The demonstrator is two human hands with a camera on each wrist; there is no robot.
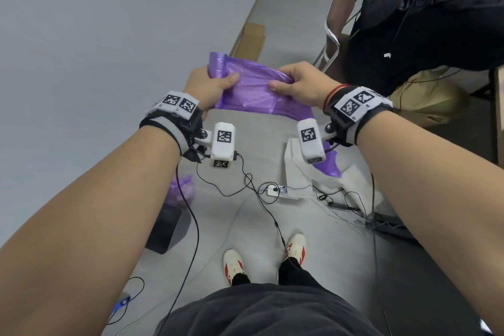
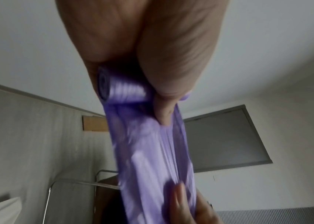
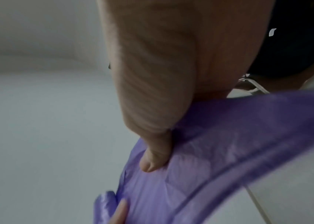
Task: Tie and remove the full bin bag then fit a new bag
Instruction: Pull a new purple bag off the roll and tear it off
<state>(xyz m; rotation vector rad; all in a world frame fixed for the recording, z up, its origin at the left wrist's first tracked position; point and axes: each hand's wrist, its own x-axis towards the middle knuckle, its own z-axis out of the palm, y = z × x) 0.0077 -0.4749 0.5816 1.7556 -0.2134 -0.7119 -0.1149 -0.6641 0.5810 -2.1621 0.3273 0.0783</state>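
Note:
I hold a roll of purple bin bags (image 1: 217,63) (image 2: 121,91) at chest height. My left hand (image 1: 211,84) (image 2: 158,97) grips the roll, thumb pressed on the unrolled sheet. My right hand (image 1: 296,84) (image 3: 154,156) pinches the stretched purple bag (image 1: 253,90) (image 2: 156,151) (image 3: 210,159) a short way to the right; its loose end (image 1: 331,163) hangs down past my right wrist. On the floor at lower left stands the dark bin (image 1: 166,229), half hidden by my left forearm. A tied purple bag (image 1: 182,191) lies beside it.
Cables (image 1: 245,185) and a white power strip (image 1: 281,191) lie on the grey floor before my feet (image 1: 264,259). White paper bags (image 1: 313,169) stand at right. A chair (image 1: 335,24) with a black backpack (image 1: 425,8) is at upper right, a cardboard box (image 1: 251,38) against the wall.

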